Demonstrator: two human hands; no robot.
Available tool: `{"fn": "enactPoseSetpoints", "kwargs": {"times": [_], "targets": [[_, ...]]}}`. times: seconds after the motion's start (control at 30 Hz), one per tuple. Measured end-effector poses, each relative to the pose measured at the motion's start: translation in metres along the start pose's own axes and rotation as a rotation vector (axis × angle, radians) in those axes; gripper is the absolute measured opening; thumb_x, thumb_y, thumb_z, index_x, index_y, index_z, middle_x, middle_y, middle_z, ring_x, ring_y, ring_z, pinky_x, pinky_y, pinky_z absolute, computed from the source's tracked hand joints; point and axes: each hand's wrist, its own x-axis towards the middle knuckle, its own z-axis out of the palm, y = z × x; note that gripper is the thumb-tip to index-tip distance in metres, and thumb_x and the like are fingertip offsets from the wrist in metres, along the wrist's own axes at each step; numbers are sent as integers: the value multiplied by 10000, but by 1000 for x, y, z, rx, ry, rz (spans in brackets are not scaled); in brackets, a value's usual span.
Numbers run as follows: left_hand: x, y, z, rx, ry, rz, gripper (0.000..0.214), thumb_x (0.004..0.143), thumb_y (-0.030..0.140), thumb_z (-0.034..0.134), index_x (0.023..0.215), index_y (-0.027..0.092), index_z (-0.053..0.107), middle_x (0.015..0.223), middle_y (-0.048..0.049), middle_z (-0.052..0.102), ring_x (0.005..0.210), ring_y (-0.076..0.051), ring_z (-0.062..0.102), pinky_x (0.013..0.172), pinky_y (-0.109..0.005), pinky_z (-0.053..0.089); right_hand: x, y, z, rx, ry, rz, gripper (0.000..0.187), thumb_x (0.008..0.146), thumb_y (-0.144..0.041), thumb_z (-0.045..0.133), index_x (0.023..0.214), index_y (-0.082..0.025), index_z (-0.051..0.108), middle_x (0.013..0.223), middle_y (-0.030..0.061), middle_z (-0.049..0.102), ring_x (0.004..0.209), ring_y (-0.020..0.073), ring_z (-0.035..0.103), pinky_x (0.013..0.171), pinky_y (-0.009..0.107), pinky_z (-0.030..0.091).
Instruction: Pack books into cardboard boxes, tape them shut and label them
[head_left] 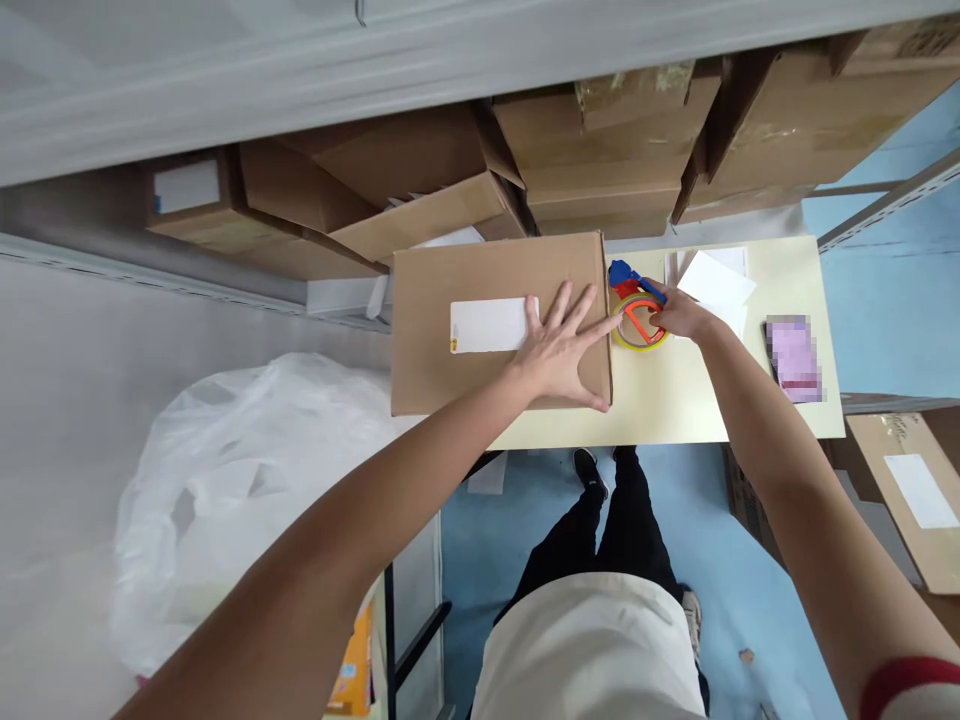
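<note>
A closed cardboard box (427, 370) with a white label (487, 326) on top lies on the pale yellow table (772, 405). My left hand (559, 350) rests flat on the box's right part, fingers spread, partly over the label. Just beyond the box's right side is a tape dispenser (637, 305) with a blue handle, red-orange parts and a yellow-rimmed roll. My right hand (679, 313) has its fingers closed around the handle of this dispenser. White papers (720, 280) lie on the table behind that hand.
Open and taped cardboard boxes (600, 160) line the shelf behind the table. A pixelated purple item (795, 358) lies at the table's right. White plastic sacking (255, 500) bulges at the left. Another labelled box (900, 480) stands at the lower right, above the blue floor (757, 580).
</note>
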Motion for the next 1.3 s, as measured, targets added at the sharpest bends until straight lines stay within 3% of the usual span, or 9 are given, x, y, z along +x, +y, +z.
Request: {"fn": "enactPoseSetpoints", "kwargs": {"times": [0.33,0.6,0.73,0.83,0.93,1.0,1.07,1.13,1.3], "targets": [[6,-6,13,-14,53,41,1329,498,762,774,1575,316,134,1652,-60,-182,1402,-528,-293,1047,-759,-137,-191,45,83,-34,-129,57,932,623,-60,526,1518,-238,340,1081,65,683,870,207,664,754,334,560],[14,-9,19,-50,60,61,1287,548,782,733,1577,305,123,1651,-43,-191,1387,-525,-324,1041,-749,-177,-189,-10,107,-632,-275,-68,706,687,-67,594,1355,-293,593,1024,99,611,818,230,636,728,325,494],[14,-16,12,-209,98,79,1246,608,790,682,1581,263,110,1665,-110,-65,1458,-497,-175,1049,-756,-153,-215,-34,105,-524,-158,-75,728,700,-97,610,1401,-278,539,1075,93,589,835,212,629,748,320,498],[-13,-12,4,-462,235,89,1127,699,770,617,1572,221,160,1646,-175,133,1502,-430,80,1136,-708,28,-246,-42,88,-274,-16,-112,717,715,-167,645,1413,-240,502,1078,79,587,868,207,629,781,337,524],[-67,14,3,-718,552,32,889,767,719,581,1454,181,414,1522,-197,417,1405,-344,397,1144,-530,319,-270,-50,78,-97,221,-205,686,762,-235,615,1426,-235,443,1084,65,572,872,203,618,769,373,549],[-107,45,8,-841,702,-109,632,824,637,572,1256,177,587,1261,-174,638,1174,-296,608,1037,-487,453,-280,-62,81,-72,411,-306,683,758,-187,573,1420,-238,415,1097,63,557,875,201,607,761,391,560],[-138,81,13,-1025,606,-142,478,781,577,663,1061,190,662,1062,-132,707,953,-257,684,868,-429,548,-286,-78,90,-111,587,-432,679,747,-124,546,1402,-234,405,1136,83,547,948,222,601,791,413,567],[-155,114,13,-1304,499,-153,519,721,558,738,1082,192,658,1122,-142,696,963,-253,685,786,-378,564,-291,-95,102,-203,720,-584,626,780,-85,528,1377,-233,415,1179,111,547,1080,254,582,870,449,558],[-159,155,-14,-1875,496,-158,603,625,584,819,1085,233,652,1205,-103,668,1057,-231,661,798,-315,554,-292,-115,117,-557,845,-996,474,904,-82,497,1341,-259,455,1162,107,607,1100,235,624,901,408,570]]}}
